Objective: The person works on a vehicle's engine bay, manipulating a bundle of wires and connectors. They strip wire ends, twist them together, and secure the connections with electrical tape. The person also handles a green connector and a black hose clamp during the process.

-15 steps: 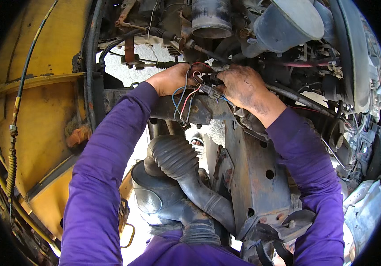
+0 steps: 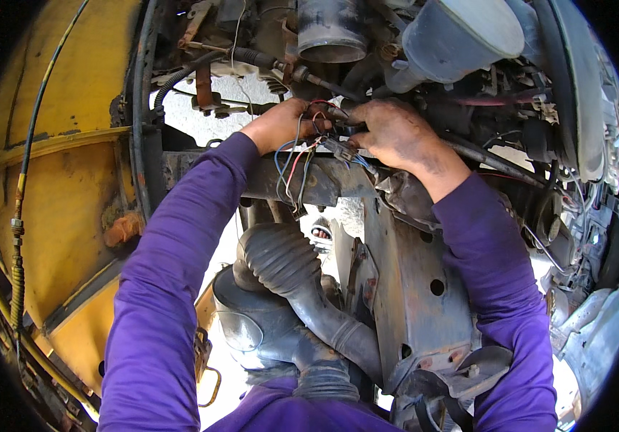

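Both my hands reach in among the engine parts at the top middle. My left hand point(image 2: 278, 127) is closed, its fingers bent around thin coloured wires point(image 2: 296, 164) that dangle in loops below it. Close beside it, my right hand point(image 2: 400, 135) is also closed, back upward, around something hidden under its fingers. Between the two hands sits a grey plug connector point(image 2: 339, 150) with wires running from it. Behind them a dark metal crossmember point(image 2: 321, 181) spans the gap.
A yellow panel point(image 2: 64, 230) fills the left side, with a cable point(image 2: 30, 137) before it. Below lie a ribbed black hose point(image 2: 280, 255) and a metal frame rail point(image 2: 421, 281). A grey funnel-shaped part point(image 2: 453, 47) and an open pipe point(image 2: 332, 43) are above my hands.
The view has shifted slightly. My right hand's fingers have moved a little over the spot they grip, and the dangling wires hang more spread out.
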